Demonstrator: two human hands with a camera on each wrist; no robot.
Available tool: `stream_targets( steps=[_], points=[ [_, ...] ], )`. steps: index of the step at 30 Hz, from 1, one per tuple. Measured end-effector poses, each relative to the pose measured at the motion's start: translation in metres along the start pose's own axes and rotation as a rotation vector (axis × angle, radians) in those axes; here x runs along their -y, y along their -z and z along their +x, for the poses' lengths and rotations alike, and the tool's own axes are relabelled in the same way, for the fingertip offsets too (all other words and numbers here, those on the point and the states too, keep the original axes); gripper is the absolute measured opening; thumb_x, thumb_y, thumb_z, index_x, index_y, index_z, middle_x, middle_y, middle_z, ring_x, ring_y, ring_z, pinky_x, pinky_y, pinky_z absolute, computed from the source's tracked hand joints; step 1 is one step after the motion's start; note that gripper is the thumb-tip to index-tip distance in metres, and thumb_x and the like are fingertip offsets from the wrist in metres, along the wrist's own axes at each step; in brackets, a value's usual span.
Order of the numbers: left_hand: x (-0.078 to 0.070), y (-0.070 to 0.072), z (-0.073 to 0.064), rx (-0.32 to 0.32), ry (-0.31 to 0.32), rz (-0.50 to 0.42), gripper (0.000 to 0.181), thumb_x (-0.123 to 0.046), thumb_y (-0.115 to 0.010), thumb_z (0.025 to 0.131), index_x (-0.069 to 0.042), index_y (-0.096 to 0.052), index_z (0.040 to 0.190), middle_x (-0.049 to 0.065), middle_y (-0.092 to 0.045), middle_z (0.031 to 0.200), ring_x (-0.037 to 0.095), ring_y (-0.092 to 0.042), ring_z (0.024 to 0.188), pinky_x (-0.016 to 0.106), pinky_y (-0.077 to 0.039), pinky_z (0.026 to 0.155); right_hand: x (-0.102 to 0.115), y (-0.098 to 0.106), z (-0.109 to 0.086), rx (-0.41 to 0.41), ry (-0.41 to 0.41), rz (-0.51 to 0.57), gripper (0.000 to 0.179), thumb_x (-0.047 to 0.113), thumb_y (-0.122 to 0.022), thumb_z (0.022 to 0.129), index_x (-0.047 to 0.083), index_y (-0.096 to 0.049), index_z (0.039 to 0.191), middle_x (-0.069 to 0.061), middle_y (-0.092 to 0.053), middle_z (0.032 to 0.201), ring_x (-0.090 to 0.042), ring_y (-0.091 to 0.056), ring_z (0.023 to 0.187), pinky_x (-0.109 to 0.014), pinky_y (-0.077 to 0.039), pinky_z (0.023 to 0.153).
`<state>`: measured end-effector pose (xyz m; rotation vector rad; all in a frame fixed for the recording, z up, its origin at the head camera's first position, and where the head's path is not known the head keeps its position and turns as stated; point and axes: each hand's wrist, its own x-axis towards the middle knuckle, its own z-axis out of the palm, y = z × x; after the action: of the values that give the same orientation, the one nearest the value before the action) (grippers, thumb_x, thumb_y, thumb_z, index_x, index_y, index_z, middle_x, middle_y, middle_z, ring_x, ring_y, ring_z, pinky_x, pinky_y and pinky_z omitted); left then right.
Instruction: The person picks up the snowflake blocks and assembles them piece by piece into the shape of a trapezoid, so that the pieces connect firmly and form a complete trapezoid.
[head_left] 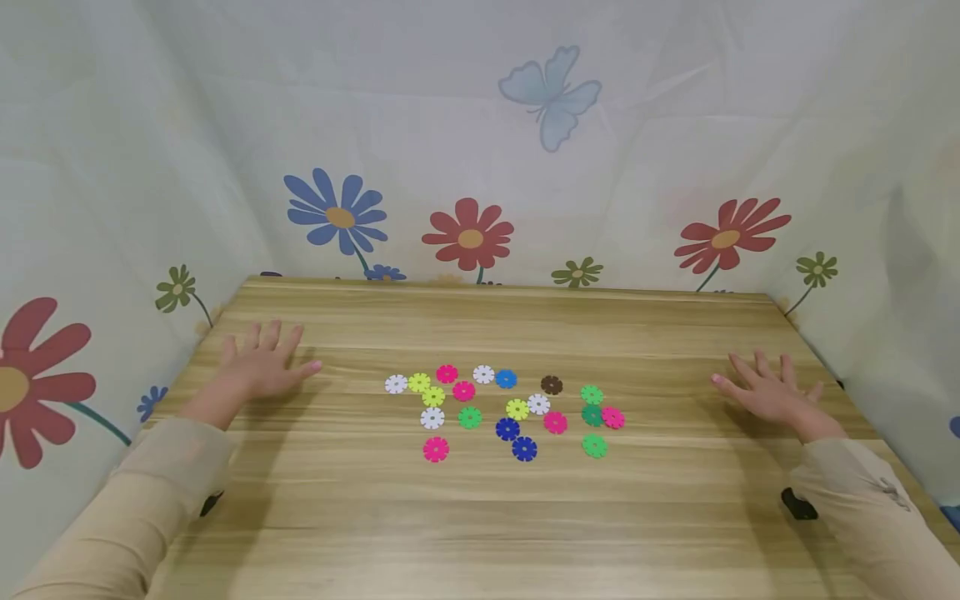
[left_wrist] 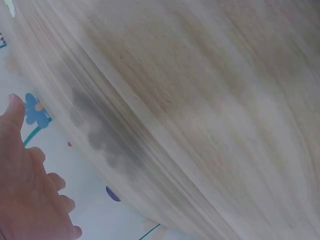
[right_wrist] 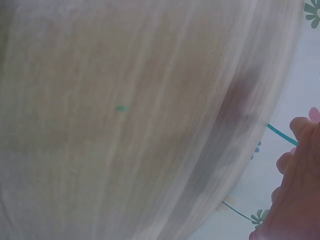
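Note:
Several notched plastic discs lie spread over the middle of a wood-grain table (head_left: 360, 517). Among them are a pink disc (head_left: 436, 449), a dark blue disc (head_left: 524, 448), a brown disc (head_left: 551, 384), a light blue disc (head_left: 506, 379), a white disc (head_left: 396, 384), a yellow disc (head_left: 517, 409) and a green disc (head_left: 595, 446). To their left, my left hand (head_left: 262, 368) is held over the table with fingers spread, holding nothing. On the opposite side, my right hand (head_left: 768, 393) also has its fingers spread and holds nothing. Both hands are apart from the discs.
Behind and beside the table hangs a pale cloth (head_left: 420, 108) printed with flowers and a butterfly. A black strap piece (head_left: 798, 504) shows under the right sleeve. The table's far edge (head_left: 510, 288) meets the cloth.

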<state>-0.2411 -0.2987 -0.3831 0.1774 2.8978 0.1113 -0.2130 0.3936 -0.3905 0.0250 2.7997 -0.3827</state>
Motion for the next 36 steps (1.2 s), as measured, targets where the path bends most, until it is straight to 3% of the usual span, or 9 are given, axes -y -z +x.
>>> stream_targets(
  steps=[21,36],
  points=[
    [-0.038,-0.004,0.008,0.004,-0.09,0.02,0.087,-0.069,-0.023,0.082,-0.01,-0.004,0.143,0.026,0.007,0.145,0.048,0.011,0.129,0.067,0.015,0.094,0.015,-0.004,0.004,-0.029,0.039,-0.053,0.085,0.069,-0.026,0.082,0.013,-0.005,0.143,-0.029,0.005,0.143,-0.053,0.02,0.123,-0.078,0.014,0.076],
    [-0.075,-0.009,0.013,-0.055,-0.195,0.033,0.078,-0.061,-0.032,0.086,-0.016,-0.006,0.143,0.019,0.004,0.147,0.044,0.006,0.132,0.064,0.01,0.099,0.05,-0.006,0.007,-0.079,0.13,-0.103,0.079,0.065,-0.028,0.084,0.015,-0.01,0.143,-0.026,0.0,0.145,-0.048,0.018,0.127,-0.077,0.011,0.081]
  ],
)
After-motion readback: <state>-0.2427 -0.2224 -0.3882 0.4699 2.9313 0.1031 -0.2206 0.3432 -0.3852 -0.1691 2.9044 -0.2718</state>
